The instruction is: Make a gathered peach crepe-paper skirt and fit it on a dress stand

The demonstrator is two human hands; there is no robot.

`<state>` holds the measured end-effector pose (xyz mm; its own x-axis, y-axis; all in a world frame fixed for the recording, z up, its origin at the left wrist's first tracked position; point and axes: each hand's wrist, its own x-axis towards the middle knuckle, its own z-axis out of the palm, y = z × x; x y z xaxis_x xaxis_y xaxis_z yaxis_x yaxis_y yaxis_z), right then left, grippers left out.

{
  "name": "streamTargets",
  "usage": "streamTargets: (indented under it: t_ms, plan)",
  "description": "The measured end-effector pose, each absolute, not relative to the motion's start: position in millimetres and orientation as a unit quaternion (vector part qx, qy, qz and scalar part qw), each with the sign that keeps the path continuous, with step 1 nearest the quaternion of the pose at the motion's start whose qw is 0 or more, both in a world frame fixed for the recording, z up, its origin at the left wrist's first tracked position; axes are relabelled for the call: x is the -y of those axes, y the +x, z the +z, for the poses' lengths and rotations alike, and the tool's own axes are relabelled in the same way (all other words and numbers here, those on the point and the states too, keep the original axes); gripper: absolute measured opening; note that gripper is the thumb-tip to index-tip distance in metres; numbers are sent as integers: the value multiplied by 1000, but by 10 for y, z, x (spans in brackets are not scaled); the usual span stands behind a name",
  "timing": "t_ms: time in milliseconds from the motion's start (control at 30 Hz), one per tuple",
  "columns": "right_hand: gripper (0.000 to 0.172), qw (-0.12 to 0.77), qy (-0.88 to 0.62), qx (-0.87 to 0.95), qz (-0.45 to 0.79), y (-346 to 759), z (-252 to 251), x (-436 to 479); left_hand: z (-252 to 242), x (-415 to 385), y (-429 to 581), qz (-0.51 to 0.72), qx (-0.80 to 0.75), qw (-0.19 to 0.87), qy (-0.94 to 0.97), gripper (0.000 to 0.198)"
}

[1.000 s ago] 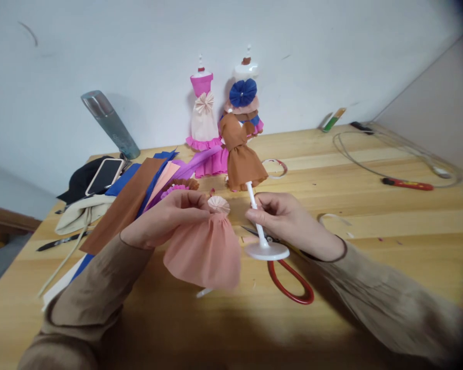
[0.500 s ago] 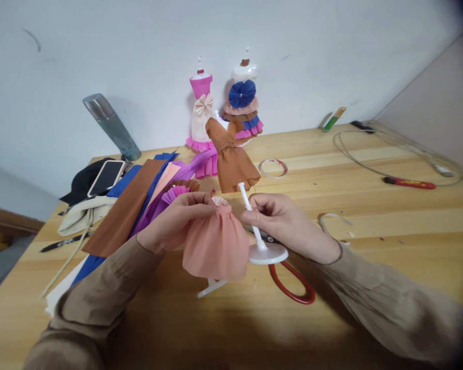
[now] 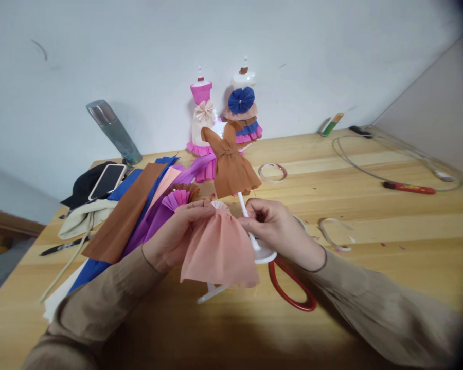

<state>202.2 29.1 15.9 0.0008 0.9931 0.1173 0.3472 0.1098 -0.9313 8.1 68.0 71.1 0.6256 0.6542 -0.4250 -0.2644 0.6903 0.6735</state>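
Note:
My left hand (image 3: 177,231) is closed on the gathered top of a small pink paper skirt (image 3: 221,252), which hangs down and flares out. Between finger and thumb my right hand (image 3: 280,226) grips the white pole of a miniature dress form (image 3: 244,205). This form is tilted to the left and wears a brown dress (image 3: 233,164) with a knotted waist. Its round white base (image 3: 268,255) shows below my fingers, partly behind the skirt. Scissors with red handles (image 3: 293,293) lie on the table under my right hand, their blades hidden.
Against the wall stand two dressed forms, one pink and cream (image 3: 202,110), one with a blue rosette (image 3: 241,100). Coloured paper strips (image 3: 125,216), a phone (image 3: 108,181) and a flask (image 3: 113,131) are on the left. A cable (image 3: 345,162) and red-handled tool (image 3: 409,188) lie right.
The right hand has brought the brown-dressed form slightly left and closer to the pink skirt. The skirt's hem now spreads wider and overlaps the form's base. The view has shifted slightly.

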Motion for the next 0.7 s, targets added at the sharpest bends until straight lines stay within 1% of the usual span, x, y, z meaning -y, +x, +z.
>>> streamTargets:
  t_ms: [100, 233, 333, 433, 533, 700]
  plan:
    - [45, 444, -558, 612, 343, 2009, 109, -286, 668, -636, 112, 280, -357, 843, 287, 20]
    - [45, 455, -552, 601, 357, 1987, 72, -282, 679, -568, 139, 299, -357, 834, 297, 25]
    - [45, 448, -565, 585, 371, 1972, 89, -282, 729, -571, 105, 278, -301, 846, 340, 21]
    - [43, 434, -570, 592, 369, 1964, 110, -291, 772, -628, 50, 228, -240, 859, 390, 18]
    - [43, 430, -571, 597, 365, 1962, 88, -309, 777, -700, 24, 207, -259, 844, 422, 13]
    - [45, 446, -569, 584, 368, 1975, 15, -343, 731, -764, 32, 237, -287, 832, 412, 16]
